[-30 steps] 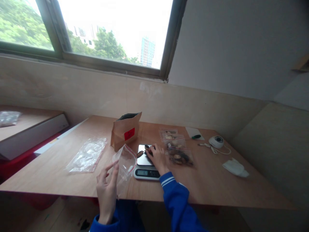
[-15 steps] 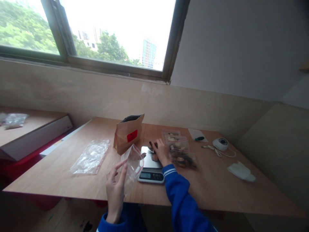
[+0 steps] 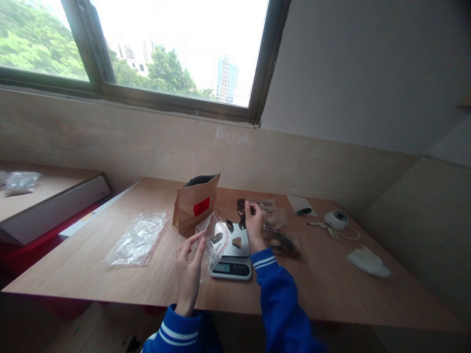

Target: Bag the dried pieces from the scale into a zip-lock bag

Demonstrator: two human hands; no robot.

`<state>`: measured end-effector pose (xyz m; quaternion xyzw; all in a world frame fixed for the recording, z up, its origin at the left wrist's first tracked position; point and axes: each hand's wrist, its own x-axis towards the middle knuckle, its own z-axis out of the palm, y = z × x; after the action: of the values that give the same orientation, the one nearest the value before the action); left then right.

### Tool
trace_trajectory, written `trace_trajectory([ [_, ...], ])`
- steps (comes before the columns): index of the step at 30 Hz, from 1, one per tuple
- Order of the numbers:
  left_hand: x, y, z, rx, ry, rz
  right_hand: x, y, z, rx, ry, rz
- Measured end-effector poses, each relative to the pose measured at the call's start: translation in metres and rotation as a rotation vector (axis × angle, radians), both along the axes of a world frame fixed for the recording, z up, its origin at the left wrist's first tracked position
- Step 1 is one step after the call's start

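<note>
Head view: your left hand (image 3: 188, 267) pinches the clear bag (image 3: 209, 226) between thumb and fingers, its mouth spread toward the right. Your right hand (image 3: 254, 223) is closed on a small bunch of dark pieces (image 3: 241, 210), above the far right part of the scale (image 3: 241, 271). More loose pieces (image 3: 236, 242) lie spread on the scale's plate, one of them showing at the bag's mouth; you cannot tell whether it is inside the bag or behind the film.

Your bunch pokes out beyond your fingertips, so a loose pinch could drop a piece onto the table (image 3: 312, 289) or among the filled bags (image 3: 282, 244) just to the right. The bag is thin and held at one side; if its mouth sags, pieces could catch on the rim and fall outside. Its film overlaps the plate's left side in view, and if it touches, it could disturb the reading or drag a piece off. Bumping the open paper pouch (image 3: 196, 208) on the far left might tip it.
</note>
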<state>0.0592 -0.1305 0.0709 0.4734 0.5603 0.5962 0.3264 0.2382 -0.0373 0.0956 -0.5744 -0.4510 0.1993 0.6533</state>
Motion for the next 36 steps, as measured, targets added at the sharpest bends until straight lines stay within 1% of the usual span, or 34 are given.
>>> trace_trajectory([
  [3,0.002,0.002,-0.002,0.035,0.032,-0.002,-0.014,-0.013,0.015,-0.096,0.466,0.178],
  [4,0.003,0.002,-0.003,0.057,0.054,-0.003,-0.020,-0.018,0.019,-0.132,0.586,0.241],
  [5,0.004,0.002,-0.003,0.083,0.080,-0.009,-0.025,-0.022,0.023,-0.161,0.669,0.299],
  [7,0.006,0.000,-0.005,0.149,0.126,-0.024,-0.034,-0.030,0.030,-0.203,0.726,0.392],
  [9,0.009,-0.001,-0.005,0.208,0.132,-0.028,-0.041,-0.035,0.033,-0.217,0.649,0.425],
  [10,0.011,-0.002,-0.005,0.223,0.118,-0.025,-0.043,-0.036,0.033,-0.212,0.560,0.413],
  [12,0.014,-0.003,-0.005,0.217,0.068,-0.019,-0.045,-0.038,0.031,-0.174,0.301,0.332],
  [15,0.018,-0.004,-0.004,0.146,-0.037,-0.015,-0.046,-0.040,0.028,-0.126,-0.100,0.165],
  [17,0.021,-0.004,-0.004,0.086,-0.122,0.013,-0.047,-0.042,0.028,-0.131,-0.254,0.092],
  [19,0.022,-0.004,-0.003,0.035,-0.195,0.049,-0.048,-0.045,0.028,-0.138,-0.334,0.059],
  [21,0.022,-0.003,-0.001,0.011,-0.232,0.068,-0.048,-0.049,0.029,-0.144,-0.405,0.054],
  [24,0.020,-0.003,0.000,0.011,-0.236,0.071,-0.047,-0.053,0.031,-0.190,-0.545,0.115],
  [27,0.017,-0.003,0.000,0.029,-0.252,0.002,-0.047,-0.054,0.032,-0.261,-0.689,0.187],
  [30,0.018,-0.002,-0.001,0.050,-0.268,-0.089,-0.051,-0.049,0.033,-0.325,-0.781,0.186],
  [36,0.026,-0.003,0.002,0.084,-0.257,-0.161,-0.066,-0.032,0.031,-0.397,-0.777,0.161],
])
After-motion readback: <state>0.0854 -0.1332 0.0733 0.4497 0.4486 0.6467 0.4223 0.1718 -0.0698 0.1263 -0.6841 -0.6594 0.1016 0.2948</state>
